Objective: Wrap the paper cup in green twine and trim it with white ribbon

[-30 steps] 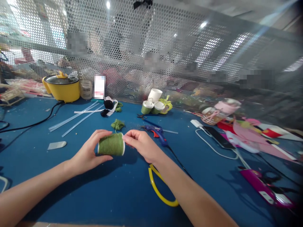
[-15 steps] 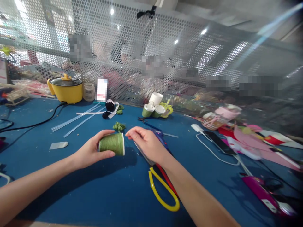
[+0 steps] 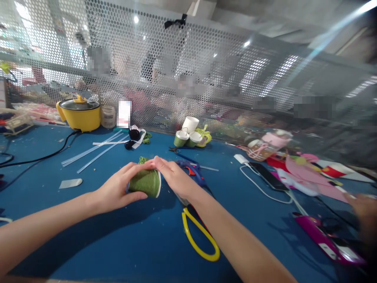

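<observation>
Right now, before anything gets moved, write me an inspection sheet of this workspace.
Surface: blue table, small specks on it.
Things in hand: green cup, tipped sideways, white rim facing right.
Clutter: scissors partly under the right forearm; glue gun; pink sheet; phone.
Hands: left hand grips the cup; right hand has its fingers near the rim, contact unclear.
Cables: black cord by the yellow pot; white cable beside the phone.
Surroundings: perforated screen behind; another person's blurred hand at far right.
</observation>
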`<control>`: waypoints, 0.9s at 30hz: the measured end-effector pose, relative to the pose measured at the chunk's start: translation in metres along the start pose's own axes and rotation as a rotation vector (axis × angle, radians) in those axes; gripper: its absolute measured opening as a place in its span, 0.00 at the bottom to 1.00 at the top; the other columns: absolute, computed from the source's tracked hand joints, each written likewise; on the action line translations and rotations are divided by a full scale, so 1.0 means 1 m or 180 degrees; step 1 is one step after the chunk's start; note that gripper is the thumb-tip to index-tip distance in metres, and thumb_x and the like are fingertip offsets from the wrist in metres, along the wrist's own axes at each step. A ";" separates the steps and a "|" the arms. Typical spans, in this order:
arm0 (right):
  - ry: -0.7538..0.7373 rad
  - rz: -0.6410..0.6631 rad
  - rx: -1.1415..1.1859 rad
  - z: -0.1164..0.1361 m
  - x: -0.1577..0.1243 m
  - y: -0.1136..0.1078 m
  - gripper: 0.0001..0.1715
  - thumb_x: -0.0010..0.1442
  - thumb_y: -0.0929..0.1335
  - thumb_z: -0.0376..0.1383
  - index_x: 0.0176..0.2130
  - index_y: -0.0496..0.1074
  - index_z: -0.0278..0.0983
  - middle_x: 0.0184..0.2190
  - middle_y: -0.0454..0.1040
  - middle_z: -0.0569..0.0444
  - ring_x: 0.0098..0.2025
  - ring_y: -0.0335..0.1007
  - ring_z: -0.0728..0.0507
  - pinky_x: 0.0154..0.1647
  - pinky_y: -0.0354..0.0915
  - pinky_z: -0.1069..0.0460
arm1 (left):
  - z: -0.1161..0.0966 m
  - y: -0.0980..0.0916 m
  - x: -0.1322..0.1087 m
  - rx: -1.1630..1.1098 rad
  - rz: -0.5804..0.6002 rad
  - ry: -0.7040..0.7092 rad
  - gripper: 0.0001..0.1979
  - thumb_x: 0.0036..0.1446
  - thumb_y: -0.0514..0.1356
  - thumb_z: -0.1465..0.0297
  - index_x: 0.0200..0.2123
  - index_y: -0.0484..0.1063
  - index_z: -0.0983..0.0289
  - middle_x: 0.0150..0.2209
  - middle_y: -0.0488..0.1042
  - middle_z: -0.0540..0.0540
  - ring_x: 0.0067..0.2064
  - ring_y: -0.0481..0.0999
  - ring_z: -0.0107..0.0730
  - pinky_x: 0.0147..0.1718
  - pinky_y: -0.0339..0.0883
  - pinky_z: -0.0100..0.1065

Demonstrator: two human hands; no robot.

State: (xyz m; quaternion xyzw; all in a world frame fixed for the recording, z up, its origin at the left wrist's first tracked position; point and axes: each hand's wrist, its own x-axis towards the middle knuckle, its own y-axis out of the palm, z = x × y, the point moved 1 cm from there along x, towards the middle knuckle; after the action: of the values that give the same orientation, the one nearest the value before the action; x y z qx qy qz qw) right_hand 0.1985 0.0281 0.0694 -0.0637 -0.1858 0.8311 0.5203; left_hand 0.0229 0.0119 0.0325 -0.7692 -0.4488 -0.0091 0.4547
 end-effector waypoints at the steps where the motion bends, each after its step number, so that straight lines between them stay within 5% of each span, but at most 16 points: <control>1: 0.0157 -0.0006 0.0280 -0.002 0.002 0.000 0.28 0.60 0.56 0.52 0.36 0.74 0.36 0.38 0.73 0.50 0.45 0.67 0.44 0.52 0.57 0.48 | -0.001 0.000 0.002 0.0075 0.0054 0.0052 0.30 0.54 0.58 0.65 0.58 0.50 0.57 0.50 0.63 0.59 0.50 0.65 0.42 0.47 0.62 0.42; 4: 0.0447 -0.0198 0.0855 -0.011 0.008 -0.005 0.28 0.59 0.57 0.53 0.35 0.72 0.34 0.37 0.74 0.49 0.42 0.68 0.45 0.47 0.61 0.48 | -0.005 0.002 0.010 0.0242 0.0221 0.0150 0.29 0.53 0.58 0.66 0.57 0.53 0.59 0.48 0.62 0.60 0.49 0.66 0.43 0.45 0.63 0.41; 9: 0.0408 -0.0574 0.0482 -0.024 0.011 -0.018 0.25 0.58 0.59 0.51 0.34 0.71 0.33 0.34 0.73 0.49 0.39 0.68 0.46 0.40 0.63 0.50 | -0.001 0.002 0.018 0.0071 0.0324 -0.0257 0.32 0.50 0.60 0.65 0.57 0.53 0.61 0.48 0.64 0.61 0.47 0.67 0.44 0.44 0.64 0.43; 13: 0.0559 -0.0555 0.0232 -0.027 0.008 -0.021 0.26 0.60 0.58 0.50 0.34 0.71 0.32 0.35 0.73 0.48 0.39 0.68 0.46 0.39 0.63 0.50 | 0.010 -0.005 0.017 -0.0211 0.0308 -0.0739 0.33 0.46 0.62 0.65 0.55 0.55 0.64 0.51 0.65 0.62 0.50 0.66 0.46 0.46 0.62 0.45; 22: 0.0706 -0.0257 0.0206 -0.032 0.011 -0.010 0.27 0.60 0.57 0.51 0.34 0.73 0.33 0.35 0.74 0.48 0.39 0.69 0.46 0.37 0.63 0.52 | 0.014 -0.019 0.017 -0.1683 0.0589 -0.1438 0.31 0.46 0.62 0.65 0.53 0.56 0.62 0.41 0.68 0.55 0.37 0.72 0.34 0.32 0.66 0.33; 27: 0.0692 -0.0442 0.0371 -0.034 0.009 -0.012 0.28 0.58 0.58 0.52 0.34 0.71 0.32 0.33 0.74 0.48 0.36 0.69 0.47 0.35 0.63 0.53 | 0.011 -0.038 0.029 -0.1692 0.0538 -0.1624 0.29 0.46 0.62 0.64 0.53 0.59 0.61 0.35 0.69 0.52 0.34 0.72 0.33 0.29 0.65 0.30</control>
State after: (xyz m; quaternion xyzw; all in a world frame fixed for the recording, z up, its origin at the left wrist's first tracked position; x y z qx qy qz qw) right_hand 0.2147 0.0491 0.0437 -0.1100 -0.0837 0.7906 0.5965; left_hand 0.0095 0.0465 0.0643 -0.8722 -0.4645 0.1042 0.1120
